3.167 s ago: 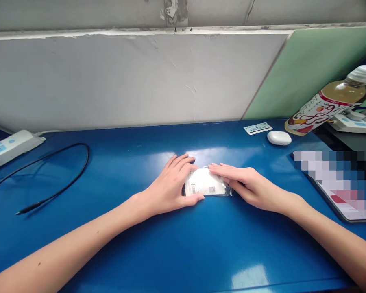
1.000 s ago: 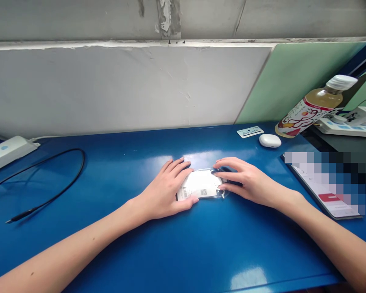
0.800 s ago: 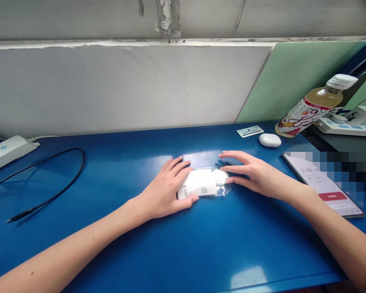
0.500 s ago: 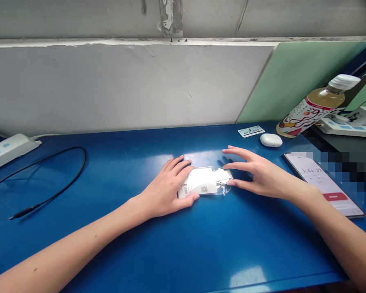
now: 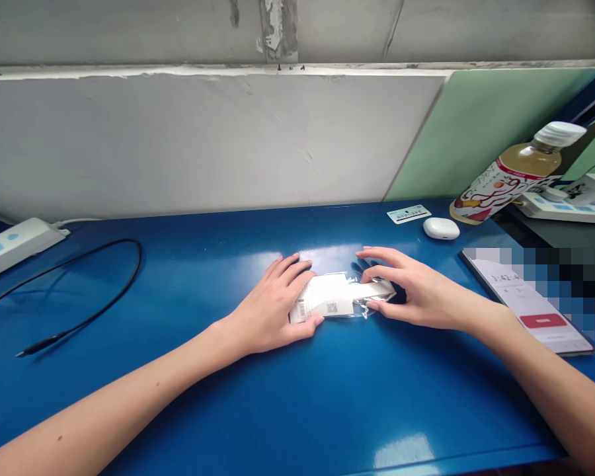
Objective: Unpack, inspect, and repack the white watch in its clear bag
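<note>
A small clear plastic packet point(image 5: 330, 294) with a white printed card inside lies on the blue table. The card carries a barcode and a square code. My left hand point(image 5: 275, 304) rests flat over the packet's left end, fingers stretched and thumb along the near edge. At the other end, a narrow white strip or flap point(image 5: 371, 289) sticks out to the right. My right hand point(image 5: 406, 287) curves around this flap, thumb and index fingertips apart at its two edges. Whether those tips press on it is hard to see.
Right of the hands lie a phone point(image 5: 535, 311), a white earbud case point(image 5: 441, 229) and a card point(image 5: 409, 214). A drink bottle point(image 5: 508, 178) stands behind them. On the left are a black cable point(image 5: 104, 307) and a power strip point(image 5: 17, 244).
The white flap now reaches further right, in between my right thumb and fingers. My right fingers have curled in slightly. My left hand stays where it was.
</note>
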A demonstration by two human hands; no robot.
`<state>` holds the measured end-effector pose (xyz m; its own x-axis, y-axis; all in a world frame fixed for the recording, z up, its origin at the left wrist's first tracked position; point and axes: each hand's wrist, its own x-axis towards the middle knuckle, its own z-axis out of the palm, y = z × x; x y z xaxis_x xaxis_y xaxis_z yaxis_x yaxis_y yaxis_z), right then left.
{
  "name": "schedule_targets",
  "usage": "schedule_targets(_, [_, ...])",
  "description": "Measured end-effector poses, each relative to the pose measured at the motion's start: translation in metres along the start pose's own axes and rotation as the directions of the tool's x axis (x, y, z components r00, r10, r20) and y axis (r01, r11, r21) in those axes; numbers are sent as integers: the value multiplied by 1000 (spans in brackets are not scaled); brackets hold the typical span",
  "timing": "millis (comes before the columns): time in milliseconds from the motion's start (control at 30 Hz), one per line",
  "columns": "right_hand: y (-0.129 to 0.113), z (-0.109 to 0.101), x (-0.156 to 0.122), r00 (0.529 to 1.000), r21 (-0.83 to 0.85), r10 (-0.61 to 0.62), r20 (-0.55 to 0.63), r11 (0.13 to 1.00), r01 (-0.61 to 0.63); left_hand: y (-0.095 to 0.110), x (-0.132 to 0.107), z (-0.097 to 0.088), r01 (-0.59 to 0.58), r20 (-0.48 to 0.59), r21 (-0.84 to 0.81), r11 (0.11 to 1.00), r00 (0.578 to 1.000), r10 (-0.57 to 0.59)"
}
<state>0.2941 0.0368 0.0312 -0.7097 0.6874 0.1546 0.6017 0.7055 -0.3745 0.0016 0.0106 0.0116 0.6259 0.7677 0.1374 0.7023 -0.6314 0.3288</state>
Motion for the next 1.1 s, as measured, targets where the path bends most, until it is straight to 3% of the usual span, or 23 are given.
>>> schedule_targets(133, [-3,6,0,1000,39,16,0,999,-16,0,-1,0,-8,3,19,1000,1000,8])
schedule_targets(333, [-6,18,3,997,15,-80,-20,997,80,0,-1,0,-37,-1,55,998,999,37])
schedule_targets(467, [6,5,0,995,-61,-94,-43,994,92,0,-1,1,-21,-10,46,999,1000,21])
schedule_targets(667, [33,-20,-10,995,-31,10,-97,999,-13,0,0,-2,-4,0,8,1000,1000,4])
schedule_targets(900, [41,-34,-10,955,-50,-9,-295,999,-6,6,-3,-8,19,41,9,1000,999,-19])
schedule_targets(1100, [38,-23,-6,894,-85,-44,-446,996,7,9,-4,-13,48,106,1,999,993,-47])
